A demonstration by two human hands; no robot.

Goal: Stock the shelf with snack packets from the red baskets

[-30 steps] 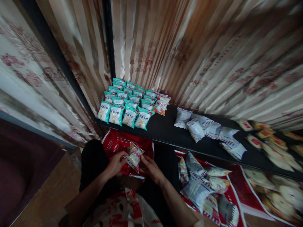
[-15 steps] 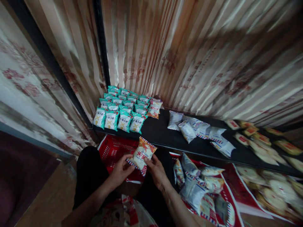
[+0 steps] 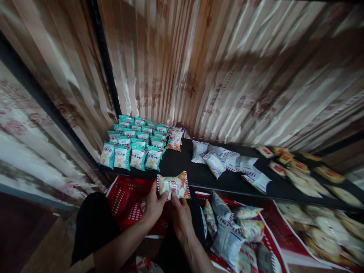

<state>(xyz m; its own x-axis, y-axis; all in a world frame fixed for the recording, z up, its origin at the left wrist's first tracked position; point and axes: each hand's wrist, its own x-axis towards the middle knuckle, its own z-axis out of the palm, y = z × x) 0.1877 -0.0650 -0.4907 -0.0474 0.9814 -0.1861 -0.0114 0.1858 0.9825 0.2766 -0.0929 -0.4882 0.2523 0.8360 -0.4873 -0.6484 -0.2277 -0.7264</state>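
Note:
Between my two hands is a snack bag (image 3: 178, 185) with red lettering, an orange picture and striped edges, turned so its length runs sideways. My left hand (image 3: 155, 203) grips its left end, thumb on the front. The thumb of my right hand (image 3: 180, 214) presses the lower edge, and its fingers are partly hidden behind the bag. On the black shelf (image 3: 182, 163) beyond, several teal-and-white snack bags (image 3: 138, 156) stand in rows. To their right, a bag like the held one (image 3: 174, 138) stands upright.
Silvery striped bags (image 3: 216, 163) lie on the shelf, with flat yellow packs (image 3: 305, 168) farther right. Below are a red basket (image 3: 121, 201) by my knee, another holding striped bags (image 3: 227, 239), and one with round packs (image 3: 321, 231). A pleated curtain (image 3: 199, 76) hangs behind.
The held bag has turned from tilted upright to lying sideways, and both hands have shifted their hold on it. The camera view has swung to the right and slightly up.

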